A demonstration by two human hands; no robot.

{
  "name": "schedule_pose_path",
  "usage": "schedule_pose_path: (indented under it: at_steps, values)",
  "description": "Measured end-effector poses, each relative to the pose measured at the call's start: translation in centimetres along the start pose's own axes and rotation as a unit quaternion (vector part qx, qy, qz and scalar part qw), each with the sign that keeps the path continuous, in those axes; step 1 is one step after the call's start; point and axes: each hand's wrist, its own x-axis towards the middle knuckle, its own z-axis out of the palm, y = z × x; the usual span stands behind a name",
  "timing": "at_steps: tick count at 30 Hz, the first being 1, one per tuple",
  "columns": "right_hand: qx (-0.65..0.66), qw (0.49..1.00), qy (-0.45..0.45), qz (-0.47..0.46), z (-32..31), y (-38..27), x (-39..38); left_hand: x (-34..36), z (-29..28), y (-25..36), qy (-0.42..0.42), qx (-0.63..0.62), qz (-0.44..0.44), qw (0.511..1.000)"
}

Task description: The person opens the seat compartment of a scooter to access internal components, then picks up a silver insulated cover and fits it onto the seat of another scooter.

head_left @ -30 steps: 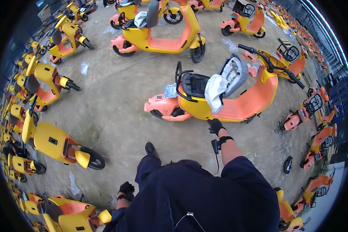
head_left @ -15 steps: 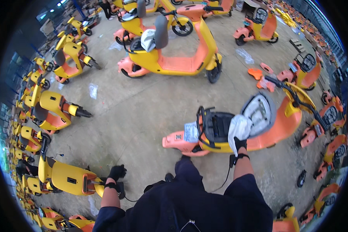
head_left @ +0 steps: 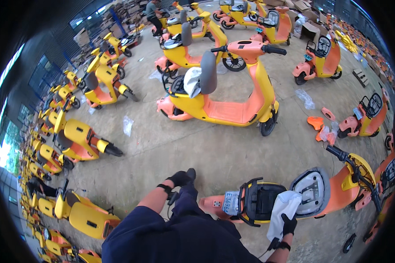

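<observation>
My right hand (head_left: pixel 289 222), in a black glove, is closed on a white cloth (head_left: pixel 284 204) at the lower right. That cloth drapes over the side of a yellow and pink scooter (head_left: pixel 342 186), beside its open black seat well (head_left: pixel 267 199) and the raised grey seat (head_left: pixel 311 193), which shows its white underside. My gloved left hand (head_left: pixel 180 179) is out in front of my leg, over the floor left of that scooter; its fingers blend with my dark shoe (head_left: pixel 190 174), so their shape is unclear.
Another scooter (head_left: pixel 224 109) with upright seat stands ahead. Rows of scooters (head_left: pixel 85 133) line the left, others the right. Orange panels (head_left: pixel 316 123) and plastic wrap (head_left: pixel 304 98) lie on the floor (head_left: pixel 171 149). Cardboard (head_left: pixel 309 33) is piled behind. A person (head_left: pixel 153 17) stands at the back.
My right hand has taken hold of the white cloth. My left hand has swung forward. The view has risen, so the nearby scooter sits lower and more of the hall shows.
</observation>
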Motion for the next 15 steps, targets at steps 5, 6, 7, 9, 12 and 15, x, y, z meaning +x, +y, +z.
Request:
schedule_pose_path:
  at_steps: [5,6,7,9,12,15]
  values:
    - [-0.048,0.993,0.098,-0.039,1.1,-7.2,-4.2,12.1,-2.6,15.6,-0.180,0.124,0.334,0.917]
    - [-0.082,0.985,0.141,-0.054,1.7,-8.8,-4.9,12.9,-3.5,20.3,-0.269,-0.001,0.175,0.947]
    - [-0.099,0.983,0.150,-0.040,2.4,-11.3,-5.6,14.3,-4.0,23.4,-0.297,0.001,0.233,0.926]
    - [-0.087,0.977,0.180,-0.079,5.1,-15.3,-5.2,17.7,-3.9,26.6,-0.406,-0.183,0.277,0.852]
    - [-0.050,0.972,0.225,-0.055,10.5,-22.0,-4.2,21.8,-4.6,31.6,-0.486,-0.296,0.357,0.741]
    - [-0.327,0.861,0.299,-0.249,11.9,-21.0,-6.4,14.5,-9.1,43.4,-0.689,-0.365,0.196,0.595]
